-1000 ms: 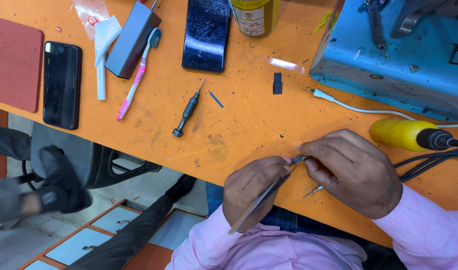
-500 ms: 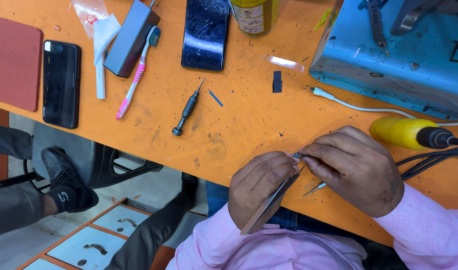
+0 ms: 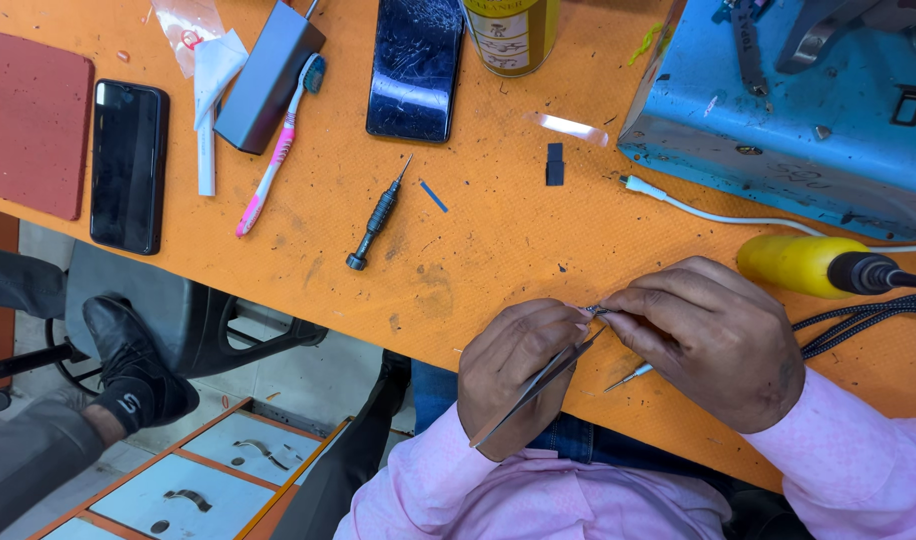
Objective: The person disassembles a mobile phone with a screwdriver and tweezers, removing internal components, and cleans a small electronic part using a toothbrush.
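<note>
My left hand (image 3: 518,375) is closed on dark metal tweezers (image 3: 538,390), whose tips point up-right to a tiny metal part (image 3: 596,311). My right hand (image 3: 713,340) pinches that part between thumb and fingertips just above the orange bench's (image 3: 478,270) front edge. A thin pointed tool (image 3: 628,377) sticks out from under my right palm. Both wrists wear pink sleeves.
A small black screwdriver (image 3: 376,215), a cracked phone (image 3: 415,65), a black phone (image 3: 128,165), a pink toothbrush (image 3: 278,150) and a grey block (image 3: 268,75) lie farther back. A blue metal box (image 3: 798,100) and a yellow-handled tool (image 3: 798,265) are at right. Another person's shoe (image 3: 138,365) shows below.
My hands stay almost in place, with the tweezers tilting slightly. The other person's shoe under the bench has shifted to the right.
</note>
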